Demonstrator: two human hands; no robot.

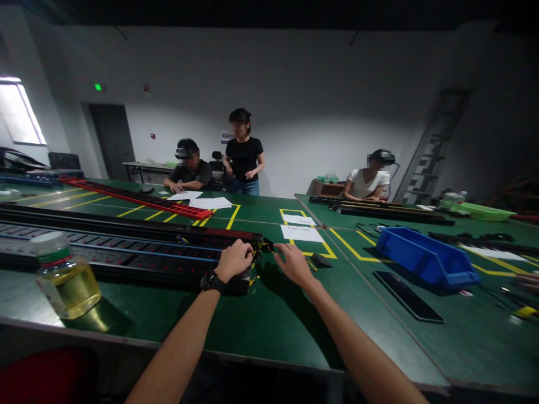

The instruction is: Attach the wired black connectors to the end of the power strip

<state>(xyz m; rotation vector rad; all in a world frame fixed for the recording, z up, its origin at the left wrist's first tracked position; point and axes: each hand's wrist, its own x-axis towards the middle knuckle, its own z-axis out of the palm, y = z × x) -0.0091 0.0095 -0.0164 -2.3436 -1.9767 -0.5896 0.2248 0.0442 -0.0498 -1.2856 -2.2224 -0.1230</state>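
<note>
Across the middle left of the frame, a long black power strip (pixel 126 247) lies on the green table (pixel 273 320). At centre, the left hand (pixel 234 260), curled shut, presses on the strip's end, while the right hand (pixel 295 264) rests loosely open just beside it, fingertips at small yellow wires (pixel 269 247). A blue bin (pixel 425 259) sits right; a bottle (pixel 65 275) lower left.

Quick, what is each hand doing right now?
Left hand: closed, gripping the end of the long black strip.
Right hand: fingers pinching something small at the strip's end; what it is cannot be told.
</note>
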